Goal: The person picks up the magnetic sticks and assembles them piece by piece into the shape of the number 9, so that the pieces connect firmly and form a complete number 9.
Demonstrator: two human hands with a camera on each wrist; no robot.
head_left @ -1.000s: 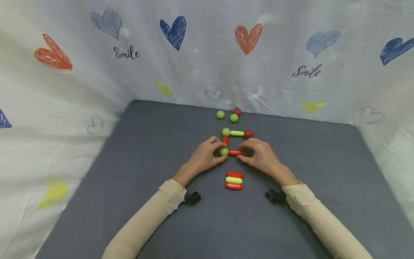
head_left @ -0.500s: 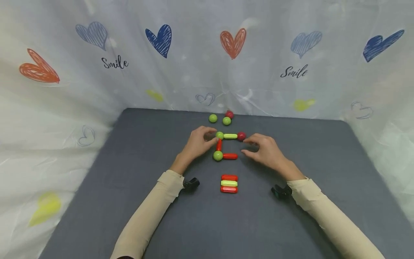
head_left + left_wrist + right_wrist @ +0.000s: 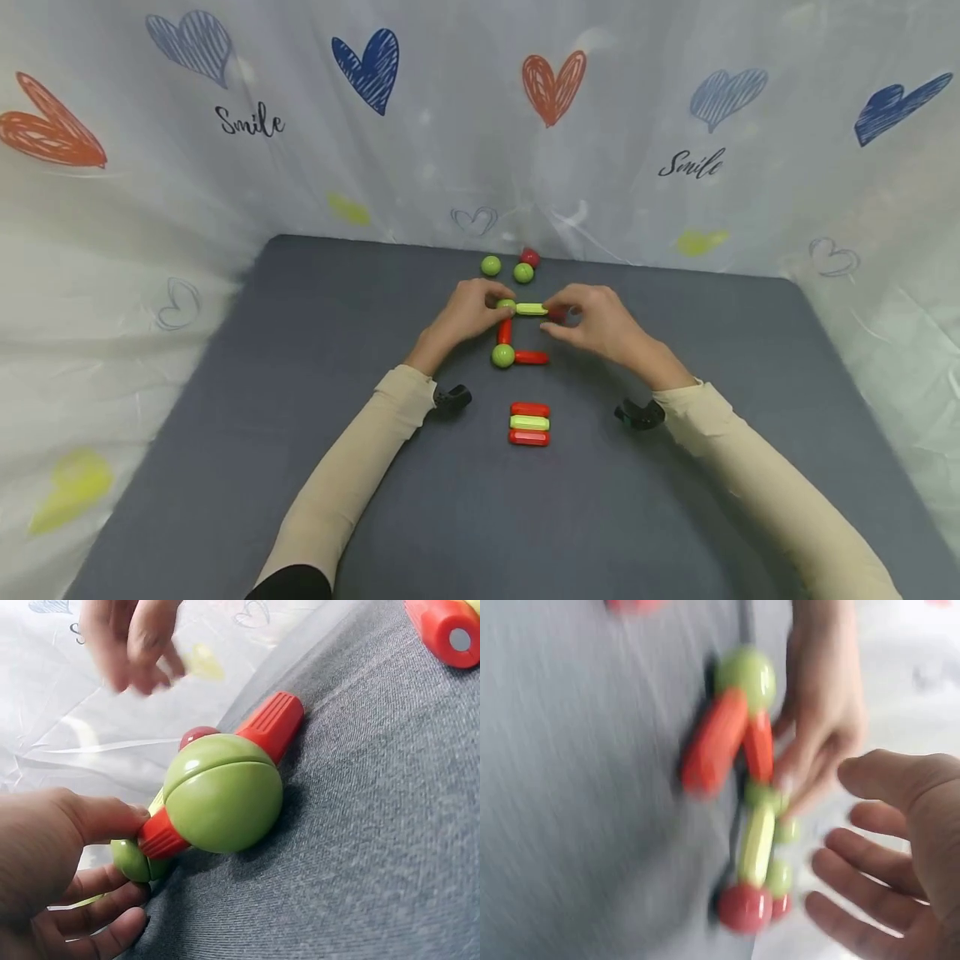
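A C-shaped figure of toy building rods and balls lies on the grey table. My left hand point(image 3: 474, 310) pinches the far green ball point(image 3: 131, 861), its thumb at the end of a red rod point(image 3: 163, 834). That rod runs to the near green ball point(image 3: 503, 356), from which a second red rod point(image 3: 532, 357) points right. From the far green ball a yellow-green rod point(image 3: 531, 308) leads to a dark red ball point(image 3: 746, 907). Around that ball in the head view my right hand point(image 3: 600, 325) has its thumb and fingers parted; the blurred right wrist view shows them spread, apart from it.
Closer to me, a red rod point(image 3: 530, 409), a yellow-green rod point(image 3: 529, 423) and another red rod point(image 3: 529, 437) lie side by side. Beyond the figure sit two loose green balls point(image 3: 491, 266) and a dark red one point(image 3: 530, 257), near the curtain point(image 3: 465, 150) behind the table point(image 3: 420, 500).
Both hands have left the near green ball and front red rod and moved away from me, the left to the far green ball, the right to the dark red ball.
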